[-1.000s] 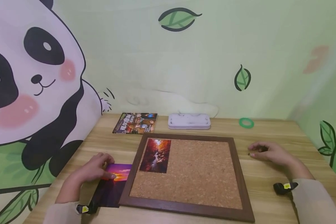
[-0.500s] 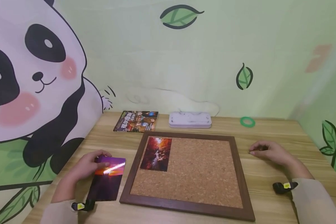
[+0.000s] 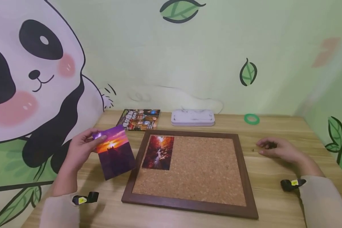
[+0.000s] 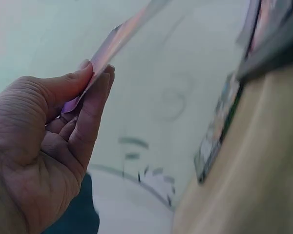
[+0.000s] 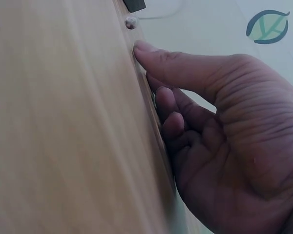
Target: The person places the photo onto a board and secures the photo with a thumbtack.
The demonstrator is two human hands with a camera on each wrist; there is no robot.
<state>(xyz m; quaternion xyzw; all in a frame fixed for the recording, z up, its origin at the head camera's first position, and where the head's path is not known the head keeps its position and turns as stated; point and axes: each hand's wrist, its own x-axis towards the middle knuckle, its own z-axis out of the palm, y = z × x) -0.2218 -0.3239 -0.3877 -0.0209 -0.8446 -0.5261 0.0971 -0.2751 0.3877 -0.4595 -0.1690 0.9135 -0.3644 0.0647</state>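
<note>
So, nearest me is bare table [image 3: 159, 218], then a brown-framed cork board [image 3: 205, 177] lying flat. Just left of it, my left hand [image 3: 81, 148] has a sunset photo [image 3: 117, 155] pinched by its far left edge, thumb on the front, fingers behind. The photo's up off the table and tilted, long side running from far left to near right, so it leans the opposite way to the board's left side. It sticks out to the right of my grip, and its near right corner overlaps the frame from up here; can't tell if they touch. Left hand's clearly the nearer one. Right hand [image 3: 279, 152] is way over past the board, fingers loosely curled, nothing visible in them, a tiny shiny ball [image 5: 131, 22] just beyond the thumb tip. A red stream picture [image 3: 158, 153] lies at the cork's far left. Further back, left to right: book [image 3: 141, 120], white tin [image 3: 192, 117], green tape ring [image 3: 246, 119], then the wall [image 3: 202, 57].
</note>
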